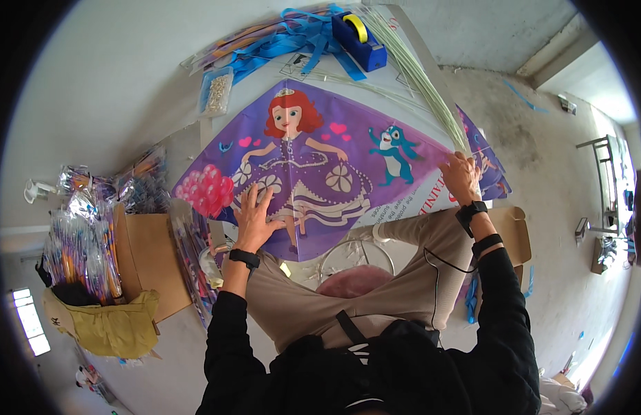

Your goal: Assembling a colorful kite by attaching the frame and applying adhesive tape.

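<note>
A purple diamond-shaped kite (313, 131) printed with a cartoon girl and a blue rabbit lies flat on a white table (403, 83) before me. My left hand (255, 216) presses flat, fingers spread, on the kite's lower left part. My right hand (460, 176) grips the kite's right corner, where a bundle of thin pale green sticks (417, 72) ends. Both wrists wear black bands.
A blue tape dispenser (360, 38) with a yellow roll, blue ribbons (286, 41) and a small bag of beads (217, 93) lie at the table's far end. A cardboard box (151, 259) and bundles of wrapped kites (85, 242) stand at my left. Another box (514, 232) is at my right.
</note>
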